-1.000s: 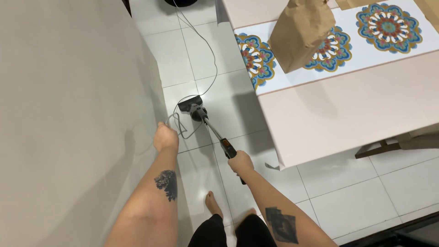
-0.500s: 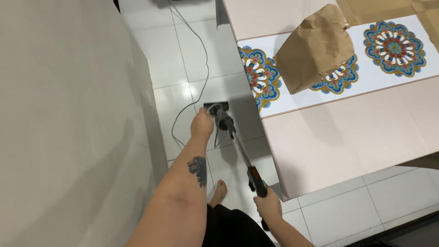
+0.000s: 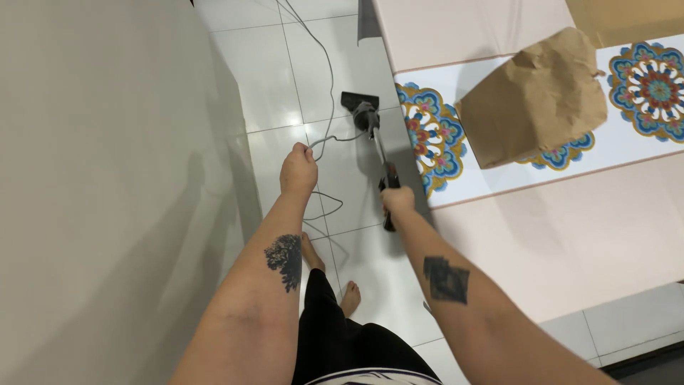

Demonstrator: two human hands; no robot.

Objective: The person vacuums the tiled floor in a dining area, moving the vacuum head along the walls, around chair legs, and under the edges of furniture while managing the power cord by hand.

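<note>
Wall: a plain grey wall fills the whole left side, running right down beside the person.
Floor: white glossy tiles, a narrow lane between the wall and the table; no dirt that I can make out, so I can't tell which tiles are cleaned and which are not.
Surface: pale pink cloth on the right, with a white runner printed in bright round medallions across it.
Paper bag: brown, crumpled, standing on the runner, well clear of both hands.
Vacuum: a slim stick vacuum stretched out ahead, its dark head flat on the tile just beside the surface's edge.
Cord: a thin grey cable trails away up the lane and loops back past the bare feet.
Right hand: there it is, fingers wrapped tight round the vacuum's handle, arm extended.
Left hand: up at the wall side, fingers closed on the cord, lifting it off the floor and clear of the head.
Progress: by my read, mid-stroke. The head sits partway up the lane with more tile beyond it.
</note>
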